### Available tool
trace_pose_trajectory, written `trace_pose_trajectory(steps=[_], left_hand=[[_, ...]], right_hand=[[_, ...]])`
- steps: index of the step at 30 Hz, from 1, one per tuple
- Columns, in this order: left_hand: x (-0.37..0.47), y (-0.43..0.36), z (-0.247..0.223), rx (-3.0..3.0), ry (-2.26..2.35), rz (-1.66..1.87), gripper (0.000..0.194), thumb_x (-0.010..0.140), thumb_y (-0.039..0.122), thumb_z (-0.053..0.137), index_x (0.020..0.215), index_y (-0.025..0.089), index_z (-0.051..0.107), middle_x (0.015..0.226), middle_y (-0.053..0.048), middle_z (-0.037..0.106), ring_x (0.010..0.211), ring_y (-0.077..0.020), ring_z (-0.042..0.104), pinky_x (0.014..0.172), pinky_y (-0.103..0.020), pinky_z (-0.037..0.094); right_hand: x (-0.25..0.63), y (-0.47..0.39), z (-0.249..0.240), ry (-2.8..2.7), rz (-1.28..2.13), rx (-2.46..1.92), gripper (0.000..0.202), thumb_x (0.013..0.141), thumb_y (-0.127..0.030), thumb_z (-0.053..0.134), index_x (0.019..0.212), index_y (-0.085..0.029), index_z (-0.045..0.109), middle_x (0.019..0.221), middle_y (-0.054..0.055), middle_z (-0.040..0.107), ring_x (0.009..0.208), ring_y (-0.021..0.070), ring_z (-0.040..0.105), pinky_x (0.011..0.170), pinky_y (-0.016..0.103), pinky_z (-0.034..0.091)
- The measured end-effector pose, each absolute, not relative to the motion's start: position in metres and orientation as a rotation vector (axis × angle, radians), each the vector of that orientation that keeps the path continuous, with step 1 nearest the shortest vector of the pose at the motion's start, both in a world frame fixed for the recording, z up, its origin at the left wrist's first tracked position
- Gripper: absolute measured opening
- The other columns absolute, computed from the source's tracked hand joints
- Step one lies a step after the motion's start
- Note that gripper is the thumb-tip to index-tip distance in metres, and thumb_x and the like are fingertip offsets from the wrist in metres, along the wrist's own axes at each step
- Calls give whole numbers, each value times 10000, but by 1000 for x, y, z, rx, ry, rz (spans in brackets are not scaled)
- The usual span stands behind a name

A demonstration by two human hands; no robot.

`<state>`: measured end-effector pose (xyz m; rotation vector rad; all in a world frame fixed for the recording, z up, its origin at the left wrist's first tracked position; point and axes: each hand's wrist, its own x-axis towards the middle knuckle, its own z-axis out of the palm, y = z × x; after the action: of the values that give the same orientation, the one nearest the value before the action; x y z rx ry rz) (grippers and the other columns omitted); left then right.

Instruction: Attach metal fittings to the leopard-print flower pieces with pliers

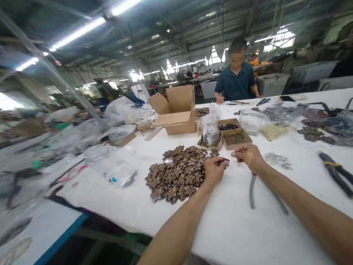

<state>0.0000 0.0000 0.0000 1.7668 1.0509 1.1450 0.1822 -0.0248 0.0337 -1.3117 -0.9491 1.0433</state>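
My left hand (214, 171) is closed at the right edge of a pile of brown-and-black flower-shaped pieces (176, 173). Between its thumb and fingers sits a small dark piece (225, 162), whose exact shape is hard to make out. Just to the right, my right hand (249, 156) is pinched, thumb against fingertips, pointing toward the left one. Anything in that pinch is too small to name. Under my right wrist lies a grey-handled tool (252, 191), its head hidden. Small shiny bits (278, 161) are scattered to the right of my right hand.
Beyond my hands stand shallow boxes of small brass-coloured parts (234, 139) and dark parts (228, 127). An open carton (179, 127) is behind the pile. Black-and-yellow pliers (338, 173) lie at right; plastic bags (116, 169) at left. A person (236, 82) sits across the table.
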Motion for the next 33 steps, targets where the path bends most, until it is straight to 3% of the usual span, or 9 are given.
trace_pose_trajectory(steps=[8, 17, 24, 33], left_hand=[[-5, 15, -10, 1603, 1008, 1194, 199, 793, 277, 711, 907, 146, 809, 813, -66, 746, 738, -145, 655, 712, -258, 529], [-2, 8, -11, 1270, 854, 1128, 412, 743, 409, 803, 1019, 107, 758, 816, -80, 704, 675, -147, 676, 614, -303, 633], [-3, 8, -12, 1317, 855, 1127, 426, 718, 404, 824, 1013, 102, 765, 812, -65, 698, 643, -133, 660, 641, -322, 646], [-3, 11, -15, 1520, 917, 1127, 285, 764, 359, 758, 898, 108, 770, 744, -62, 714, 608, -137, 651, 584, -253, 569]], right_hand=[[176, -22, 18, -997, 1076, -1307, 470, 498, -446, 940, 745, -165, 654, 640, 46, 701, 548, 176, 637, 530, 303, 549], [173, -19, 8, -1012, 1066, -1259, 525, 480, -494, 949, 773, -160, 672, 687, 53, 717, 593, 184, 650, 584, 321, 561], [172, -17, 5, -986, 1072, -1275, 545, 463, -497, 955, 781, -160, 668, 702, 56, 723, 575, 173, 636, 564, 309, 543], [175, -16, 5, -1023, 1026, -1284, 489, 512, -502, 925, 758, -172, 661, 687, 60, 716, 609, 190, 653, 568, 305, 547]])
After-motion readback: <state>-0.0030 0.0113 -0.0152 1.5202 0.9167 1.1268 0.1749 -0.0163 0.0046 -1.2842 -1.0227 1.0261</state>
